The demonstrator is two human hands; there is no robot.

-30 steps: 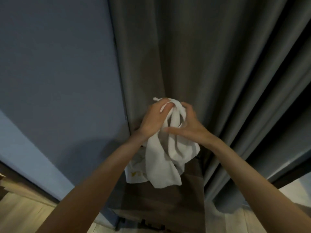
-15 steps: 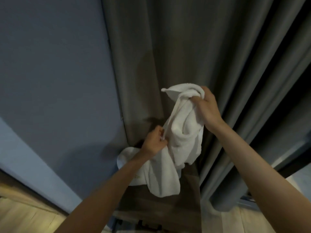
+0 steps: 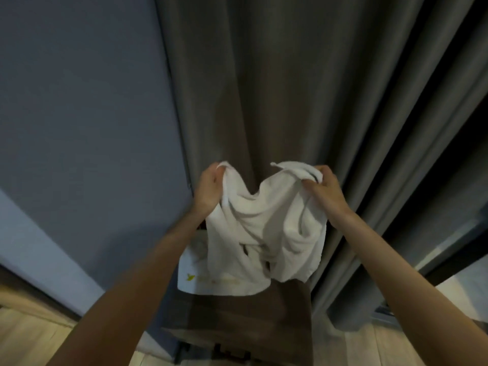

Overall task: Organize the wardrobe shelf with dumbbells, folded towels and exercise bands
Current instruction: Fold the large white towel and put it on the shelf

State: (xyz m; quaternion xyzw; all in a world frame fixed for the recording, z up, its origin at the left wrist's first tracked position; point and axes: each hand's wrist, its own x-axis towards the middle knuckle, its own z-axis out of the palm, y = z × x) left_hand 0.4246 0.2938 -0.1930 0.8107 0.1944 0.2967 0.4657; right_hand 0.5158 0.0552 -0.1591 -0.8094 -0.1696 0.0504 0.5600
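Both forearms reach forward. The left hand (image 3: 208, 190) and right hand (image 3: 323, 187) each pinch a top corner of the white towel (image 3: 264, 228), fingers clenched (edge slack between them, running left-right); it hangs above the dark bench (image 3: 237, 318), before the curtain (image 3: 290, 88).

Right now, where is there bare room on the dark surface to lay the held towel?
The dark wooden surface is bare in front, between the lying logo towel and its near edge. The back is crowded: that towel covers it, and the held towel hangs over it from both hands.
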